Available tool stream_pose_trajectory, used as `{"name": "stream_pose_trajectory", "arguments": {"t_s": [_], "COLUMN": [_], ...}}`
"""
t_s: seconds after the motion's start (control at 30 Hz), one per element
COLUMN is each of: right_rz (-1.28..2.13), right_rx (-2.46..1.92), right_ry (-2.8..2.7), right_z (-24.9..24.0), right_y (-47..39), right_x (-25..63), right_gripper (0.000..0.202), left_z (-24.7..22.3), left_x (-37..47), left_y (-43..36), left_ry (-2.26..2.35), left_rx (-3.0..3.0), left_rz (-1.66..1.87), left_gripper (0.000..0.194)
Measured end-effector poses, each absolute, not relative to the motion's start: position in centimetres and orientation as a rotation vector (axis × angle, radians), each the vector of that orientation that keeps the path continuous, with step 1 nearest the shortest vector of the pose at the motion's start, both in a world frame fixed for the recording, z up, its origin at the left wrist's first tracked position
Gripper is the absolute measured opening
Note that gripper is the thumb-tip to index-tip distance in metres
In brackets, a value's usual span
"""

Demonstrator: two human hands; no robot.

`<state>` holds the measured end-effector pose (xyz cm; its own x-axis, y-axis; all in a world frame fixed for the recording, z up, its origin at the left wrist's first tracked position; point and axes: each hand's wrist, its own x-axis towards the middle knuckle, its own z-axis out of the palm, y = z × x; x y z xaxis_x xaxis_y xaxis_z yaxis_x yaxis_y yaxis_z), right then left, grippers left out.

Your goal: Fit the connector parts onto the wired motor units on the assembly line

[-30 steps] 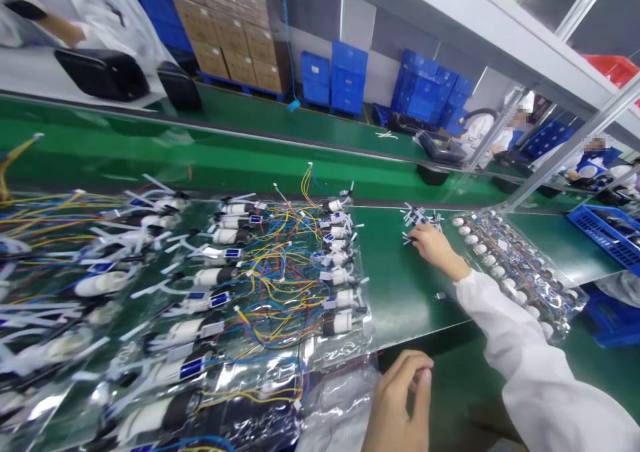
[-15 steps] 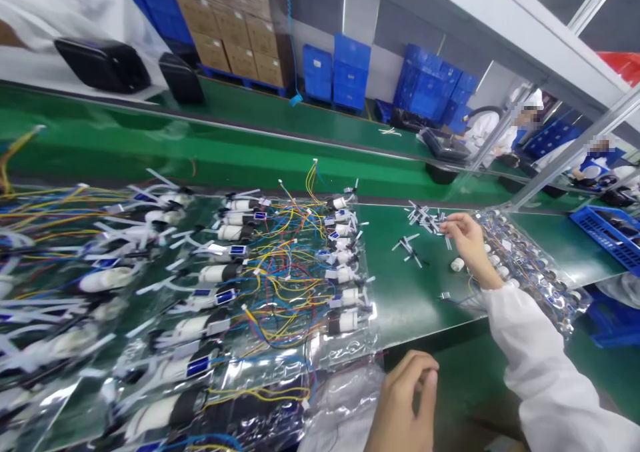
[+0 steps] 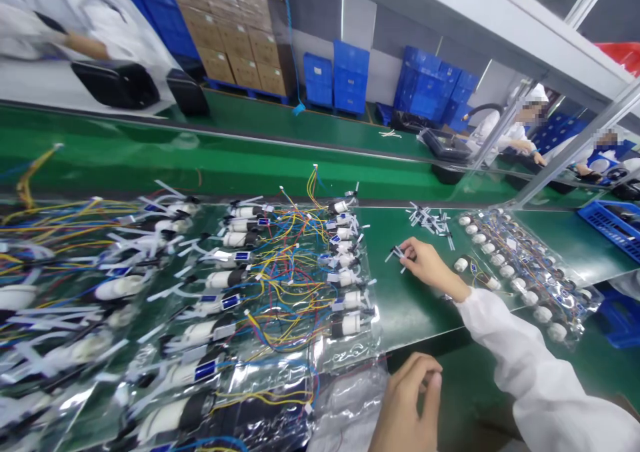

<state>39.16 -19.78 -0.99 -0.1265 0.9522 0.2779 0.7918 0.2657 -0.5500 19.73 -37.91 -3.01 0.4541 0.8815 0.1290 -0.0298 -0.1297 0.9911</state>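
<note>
My right hand (image 3: 425, 262) reaches over the green bench with thumb and fingers closed on a small cluster of white strips (image 3: 397, 253), which has a dark part among them. Just beyond lies a loose pile of similar white strips (image 3: 427, 219). To its right is one white cylindrical part with wires (image 3: 461, 264), apart from the hand. My left hand (image 3: 407, 402) hangs near the bench's front edge, fingers curled with the thumb close to the fingertips; no object shows in it. Left of both hands, rows of white-and-black cylindrical parts (image 3: 346, 299) with coloured wires lie on clear plastic.
A plastic sheet with rows of wired parts (image 3: 520, 265) lies at right, beside a blue basket (image 3: 610, 232). Behind the bench runs a green conveyor (image 3: 240, 162). A metal post (image 3: 555, 142) rises at right. People in white work across the line.
My right hand has moved left and nearer from the strip pile to the separate white-strip cluster, closing on it. My left hand has stayed nearly still. The view has shifted slightly.
</note>
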Motion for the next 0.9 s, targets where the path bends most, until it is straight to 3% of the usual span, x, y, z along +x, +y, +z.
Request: {"name": "stream_pose_trajectory", "arguments": {"t_s": [0.3,0.47,0.63,0.77,0.9], "right_rz": [0.472,0.677,0.954,1.181,0.915], "right_rx": [-1.382,-1.275,-1.208,-1.186,-1.301], "right_ry": [-1.997,-2.062,-1.96,-1.922,-1.817], "right_z": [2.7,6.6,8.6,8.1,6.5], "right_y": [-22.7,-27.2,-31.0,-32.0,-30.1], "right_x": [38.7,38.2,37.5,36.9,37.2], "right_gripper": [0.012,0.007,0.015,0.02,0.025], "left_z": [-3.0,-2.5,-1.7,-1.8,-2.1], "left_x": [19.6,19.4,19.2,19.2,19.4], "left_y": [-38.0,-38.3,-38.3,-38.4,-38.6], "left_ry": [0.764,0.739,0.725,0.661,0.667], "left_rx": [1.413,1.004,0.788,0.787,0.827], "left_rz": [0.972,1.015,1.06,1.039,1.073], "left_gripper": [0.025,0.041,0.076,0.075,0.076]}}
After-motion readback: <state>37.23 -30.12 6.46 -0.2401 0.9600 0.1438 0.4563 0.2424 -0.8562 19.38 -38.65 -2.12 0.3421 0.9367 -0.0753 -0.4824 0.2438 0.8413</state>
